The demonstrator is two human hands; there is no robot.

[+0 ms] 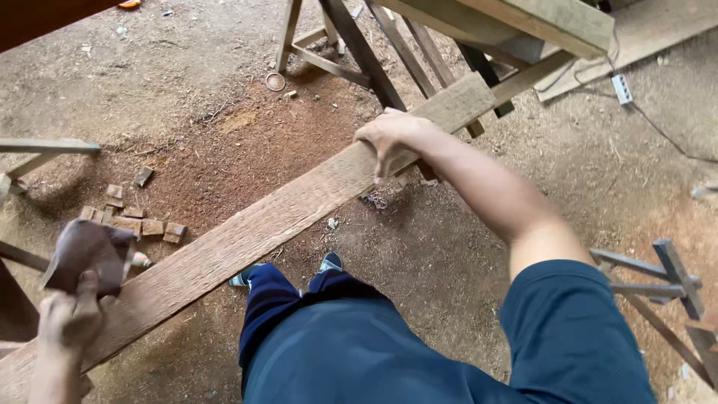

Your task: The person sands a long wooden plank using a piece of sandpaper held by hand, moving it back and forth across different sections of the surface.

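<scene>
A long wooden plank (247,232) lies slanted across the view, from the lower left corner up to a wooden trestle (374,52) at the top, above a dirt floor (187,90) covered with sawdust. The right hand (389,138) rests on the far part of the plank, palm down, and its fingers (380,168) curl over the near edge, so it presses and clasps the wood. The left hand (71,318) is lifted beside the near end of the plank and pinches a folded sheet of sandpaper (86,254) between thumb and fingers; the sheet does not touch the wood.

The plank looks stiff and rather heavy, with a rough, grainy face that should not slip under the palm. I think the best hold is on the long edges, well apart from each other, because such a long board would tip if taken at one point only (splinters on the edges are possible). The sandpaper is light and soft and bends easily, so it needs only a light pinch.

Small wooden blocks (142,224) lie on the floor on the left, and the person's shoes (329,262) stand just under the plank
</scene>
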